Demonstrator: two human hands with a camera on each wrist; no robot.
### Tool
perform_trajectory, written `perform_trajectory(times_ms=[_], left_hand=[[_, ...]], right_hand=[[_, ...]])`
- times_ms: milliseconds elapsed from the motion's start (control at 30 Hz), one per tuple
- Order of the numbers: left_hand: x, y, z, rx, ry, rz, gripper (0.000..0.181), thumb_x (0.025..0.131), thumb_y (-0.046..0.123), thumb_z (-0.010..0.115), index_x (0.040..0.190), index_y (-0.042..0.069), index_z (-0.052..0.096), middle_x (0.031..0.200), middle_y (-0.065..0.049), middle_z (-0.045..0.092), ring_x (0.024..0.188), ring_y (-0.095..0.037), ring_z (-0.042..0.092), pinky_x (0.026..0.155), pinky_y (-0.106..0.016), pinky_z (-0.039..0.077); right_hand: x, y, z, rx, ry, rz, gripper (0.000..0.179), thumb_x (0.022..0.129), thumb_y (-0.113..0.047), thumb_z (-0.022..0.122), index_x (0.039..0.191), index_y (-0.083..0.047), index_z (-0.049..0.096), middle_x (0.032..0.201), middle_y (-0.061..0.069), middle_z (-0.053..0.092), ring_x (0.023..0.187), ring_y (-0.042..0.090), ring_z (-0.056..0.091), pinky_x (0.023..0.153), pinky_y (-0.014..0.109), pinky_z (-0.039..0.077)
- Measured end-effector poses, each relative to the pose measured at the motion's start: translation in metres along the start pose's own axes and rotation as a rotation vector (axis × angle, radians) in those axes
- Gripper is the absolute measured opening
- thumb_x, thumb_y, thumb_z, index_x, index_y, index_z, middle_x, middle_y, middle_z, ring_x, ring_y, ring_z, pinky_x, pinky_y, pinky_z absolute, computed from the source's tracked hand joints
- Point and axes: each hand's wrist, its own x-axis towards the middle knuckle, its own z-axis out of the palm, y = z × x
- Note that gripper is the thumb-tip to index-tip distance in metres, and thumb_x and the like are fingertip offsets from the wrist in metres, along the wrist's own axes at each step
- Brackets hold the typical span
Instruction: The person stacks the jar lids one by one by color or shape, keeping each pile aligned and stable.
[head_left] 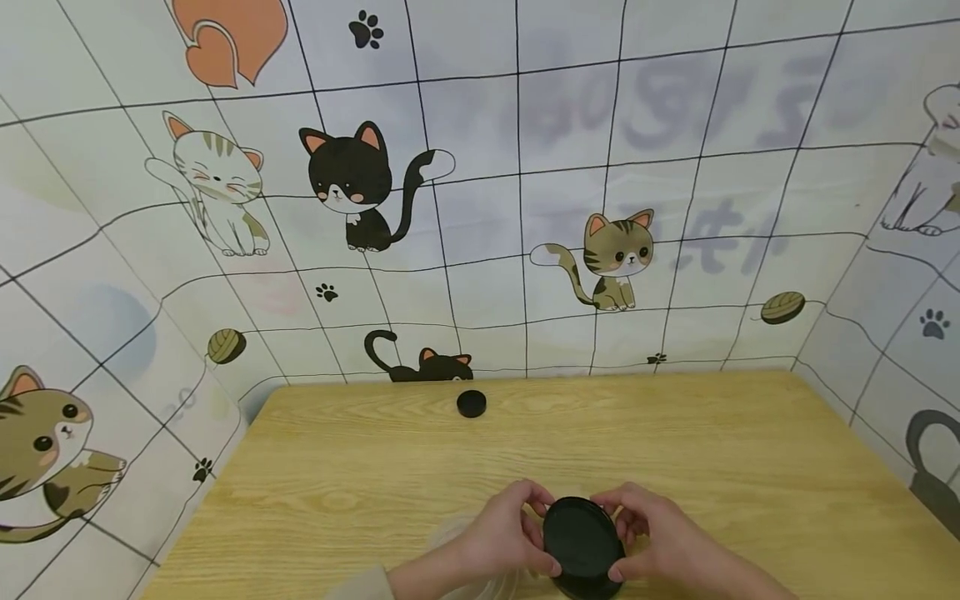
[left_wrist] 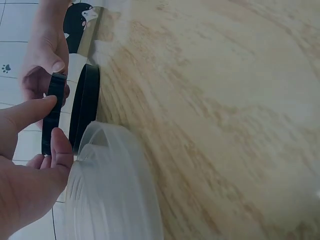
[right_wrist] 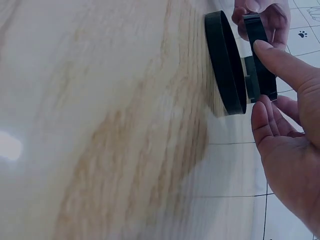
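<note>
A round black lid (head_left: pixel 581 533) is gripped at its opposite edges by both hands, thumbs on the near side and fingers on the far side. My left hand (head_left: pixel 504 533) holds its left edge, and my right hand (head_left: pixel 656 533) its right edge. In the right wrist view a larger, shallow black round piece with a raised rim (right_wrist: pixel 220 60) stands on the table just below the held lid (right_wrist: pixel 262 60), apart from it. A clear ribbed plastic container (left_wrist: pixel 115 185) sits beside it, partly hidden under my left forearm in the head view.
On the wood-grain table (head_left: pixel 360 475), a small black disc (head_left: pixel 472 404) lies near the back edge. A white cloth with a grid and cartoon cats (head_left: pixel 480 208) hangs behind and at both sides of the table.
</note>
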Motion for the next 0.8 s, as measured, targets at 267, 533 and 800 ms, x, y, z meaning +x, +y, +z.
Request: perform_trajectory(times_ms=[267,533,800], left_hand=[[0.004,0.0,0.003,0.12,-0.041,0.001,0.062,0.068,-0.012,0.088,0.119,0.008,0.058,0.103,0.0,0.05,0.07,-0.007,0.063,0.066,-0.019,0.052],[0.008,0.004,0.004,0.2,-0.07,-0.011,0.061,0.066,-0.013,0.088,0.116,0.006,0.059,0.104,0.002,0.05,0.066,-0.004,0.06,0.062,-0.019,0.051],[0.014,0.006,0.001,0.289,-0.106,-0.018,0.059,0.064,-0.008,0.091,0.113,0.006,0.061,0.103,0.003,0.052,0.066,-0.004,0.057,0.066,-0.019,0.05]], right_hand=[[-0.001,-0.003,-0.001,-0.047,-0.044,0.069,0.07,0.076,-0.018,0.092,0.134,0.001,0.06,0.114,0.003,0.058,0.082,0.008,0.056,0.067,0.027,0.051],[-0.002,-0.001,0.0,-0.051,-0.077,0.087,0.069,0.076,-0.016,0.091,0.135,0.002,0.06,0.113,0.002,0.056,0.081,0.009,0.054,0.066,0.027,0.051],[-0.001,0.0,0.003,-0.096,-0.076,0.1,0.07,0.075,-0.018,0.092,0.135,-0.001,0.061,0.112,0.0,0.056,0.081,0.006,0.053,0.066,0.025,0.05]])
